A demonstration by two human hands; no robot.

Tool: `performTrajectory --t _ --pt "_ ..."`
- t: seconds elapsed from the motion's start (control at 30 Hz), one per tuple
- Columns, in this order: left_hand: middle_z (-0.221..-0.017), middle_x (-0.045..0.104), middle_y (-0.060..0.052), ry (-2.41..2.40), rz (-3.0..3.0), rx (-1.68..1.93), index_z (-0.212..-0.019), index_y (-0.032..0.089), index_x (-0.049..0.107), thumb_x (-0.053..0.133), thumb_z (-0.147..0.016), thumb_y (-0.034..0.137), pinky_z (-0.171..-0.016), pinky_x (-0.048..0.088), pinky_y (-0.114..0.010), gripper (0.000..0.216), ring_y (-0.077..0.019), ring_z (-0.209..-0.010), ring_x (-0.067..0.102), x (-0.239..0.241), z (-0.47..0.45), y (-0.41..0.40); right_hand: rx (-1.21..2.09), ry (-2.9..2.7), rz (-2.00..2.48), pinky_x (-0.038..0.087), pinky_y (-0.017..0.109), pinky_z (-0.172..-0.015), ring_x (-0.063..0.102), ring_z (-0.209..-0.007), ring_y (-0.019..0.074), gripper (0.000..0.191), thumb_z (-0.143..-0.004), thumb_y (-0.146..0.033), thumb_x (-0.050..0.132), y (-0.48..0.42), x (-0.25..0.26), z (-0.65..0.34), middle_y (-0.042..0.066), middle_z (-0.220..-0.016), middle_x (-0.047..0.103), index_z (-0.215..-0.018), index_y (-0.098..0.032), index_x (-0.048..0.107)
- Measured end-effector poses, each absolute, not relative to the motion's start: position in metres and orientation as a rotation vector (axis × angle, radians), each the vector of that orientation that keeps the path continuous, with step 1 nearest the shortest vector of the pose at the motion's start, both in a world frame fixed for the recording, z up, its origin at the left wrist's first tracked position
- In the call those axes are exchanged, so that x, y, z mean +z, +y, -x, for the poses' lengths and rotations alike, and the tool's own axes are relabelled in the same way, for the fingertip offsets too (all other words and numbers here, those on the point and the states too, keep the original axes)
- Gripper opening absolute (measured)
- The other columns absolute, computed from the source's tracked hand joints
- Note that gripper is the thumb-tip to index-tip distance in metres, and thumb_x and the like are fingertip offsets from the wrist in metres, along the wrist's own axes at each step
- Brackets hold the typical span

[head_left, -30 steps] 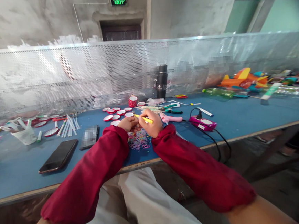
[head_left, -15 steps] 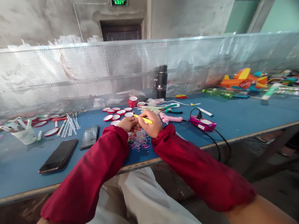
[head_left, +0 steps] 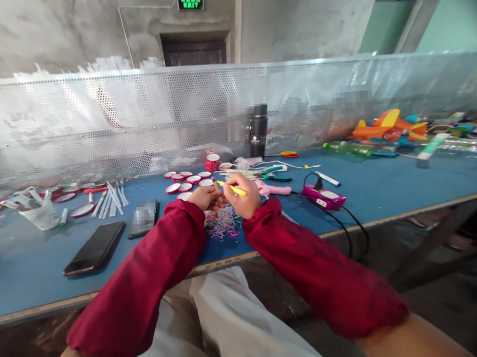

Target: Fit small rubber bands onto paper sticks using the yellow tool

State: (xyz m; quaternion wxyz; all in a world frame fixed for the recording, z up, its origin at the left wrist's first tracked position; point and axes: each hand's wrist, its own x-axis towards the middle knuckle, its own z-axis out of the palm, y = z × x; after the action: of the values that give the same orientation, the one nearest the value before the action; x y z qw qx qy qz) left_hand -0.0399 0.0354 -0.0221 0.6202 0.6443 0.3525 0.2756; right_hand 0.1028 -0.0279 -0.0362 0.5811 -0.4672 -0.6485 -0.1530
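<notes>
My right hand (head_left: 247,198) is closed around a yellow marker pen (head_left: 236,190), its tip pointing left toward my other hand. Pinched in my left hand (head_left: 205,198) is a small, thin brown strip (head_left: 215,184) that stands roughly upright; its exact kind is too small to make out. Both hands are close together over the table, with a small gap between pen and strip. Just below them lies a pile of thin, colourful bands (head_left: 221,224). Beyond my left hand are several round red-rimmed white discs (head_left: 184,187).
On the left are a black phone (head_left: 94,248), another device (head_left: 143,219) and a white cup of markers (head_left: 40,216). A pink glue gun (head_left: 273,189), green pliers (head_left: 275,171) and a purple box with cables (head_left: 323,197) lie right. A black bottle (head_left: 258,130) stands behind.
My right hand and the yellow marker have shifted slightly right, away from my left hand. The brown strip in my left hand now shows more clearly and stands more upright.
</notes>
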Motion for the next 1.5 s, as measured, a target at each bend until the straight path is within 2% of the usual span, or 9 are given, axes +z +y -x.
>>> performTrajectory --t 0.27,0.43,0.57,0.87,1.13,1.37,1.5 --pt "-0.069 0.068 -0.004 0.794 -1.473 0.621 -0.091 0.011 0.065 0.065 -0.089 0.023 -0.049 0.046 -0.018 0.012 -0.0115 -0.055 0.067 -0.0208 0.0404 0.0354 -0.320 -1.586 1.060 0.043 0.029 -0.064 0.060 -0.068 0.0174 0.011 -0.084 -0.029 0.058 -0.0292 -0.0368 -0.1014 0.001 -0.071 0.065 -0.076 -0.023 0.056" --pt "-0.073 0.071 -0.006 0.831 -1.472 0.625 -0.093 0.011 0.065 0.065 -0.089 0.024 -0.051 0.047 -0.018 0.013 -0.0114 -0.057 0.067 -0.0205 0.0398 0.0353 -0.325 -1.559 1.093 0.043 0.029 -0.063 0.059 -0.068 0.0177 0.010 -0.083 -0.029 0.058 -0.0270 -0.0376 -0.1032 0.001 -0.071 0.064 -0.075 -0.023 0.056" --pt "-0.076 0.072 -0.006 0.836 -1.474 0.644 -0.089 0.012 0.064 0.065 -0.089 0.024 -0.050 0.047 -0.018 0.012 -0.0109 -0.058 0.067 -0.0194 0.0398 0.0333 -0.349 -1.524 1.085 0.043 0.030 -0.064 0.059 -0.067 0.0175 0.012 -0.084 -0.029 0.058 -0.0271 -0.0374 -0.1034 0.001 -0.070 0.063 -0.074 -0.024 0.054" --pt "-0.065 0.068 -0.003 0.858 -1.466 0.636 -0.083 0.012 0.059 0.062 -0.091 0.020 -0.048 0.046 -0.017 0.011 -0.0092 -0.051 0.065 -0.0131 0.0395 0.0265 -0.330 -1.591 1.099 0.043 0.030 -0.064 0.060 -0.069 0.0177 0.010 -0.084 -0.029 0.057 -0.0292 -0.0374 -0.1021 0.001 -0.072 0.065 -0.076 -0.023 0.056" --pt "-0.071 0.070 -0.004 0.848 -1.463 0.647 -0.082 0.012 0.061 0.061 -0.090 0.018 -0.049 0.046 -0.018 0.010 -0.0098 -0.054 0.066 -0.0145 0.0400 0.0278 -0.370 -1.545 1.092 0.043 0.030 -0.063 0.059 -0.068 0.0177 0.011 -0.084 -0.028 0.057 -0.0272 -0.0377 -0.1041 0.001 -0.071 0.064 -0.074 -0.023 0.054" --pt "-0.066 0.068 -0.003 0.830 -1.468 0.630 -0.081 0.013 0.060 0.069 -0.086 0.023 -0.048 0.045 -0.017 0.015 -0.0102 -0.053 0.065 -0.0154 0.0399 0.0304 -0.324 -1.599 1.105 0.043 0.029 -0.063 0.059 -0.068 0.0175 0.012 -0.085 -0.031 0.056 -0.0302 -0.0372 -0.1017 0.001 -0.070 0.064 -0.075 -0.024 0.056" --pt "-0.068 0.069 -0.003 0.855 -1.476 0.631 -0.082 0.013 0.060 0.061 -0.090 0.020 -0.050 0.046 -0.018 0.011 -0.0104 -0.055 0.065 -0.0148 0.0398 0.0294 -0.346 -1.560 1.130 0.043 0.030 -0.063 0.059 -0.068 0.0179 0.011 -0.084 -0.029 0.057 -0.0282 -0.0373 -0.1030 0.001 -0.070 0.064 -0.074 -0.024 0.055"
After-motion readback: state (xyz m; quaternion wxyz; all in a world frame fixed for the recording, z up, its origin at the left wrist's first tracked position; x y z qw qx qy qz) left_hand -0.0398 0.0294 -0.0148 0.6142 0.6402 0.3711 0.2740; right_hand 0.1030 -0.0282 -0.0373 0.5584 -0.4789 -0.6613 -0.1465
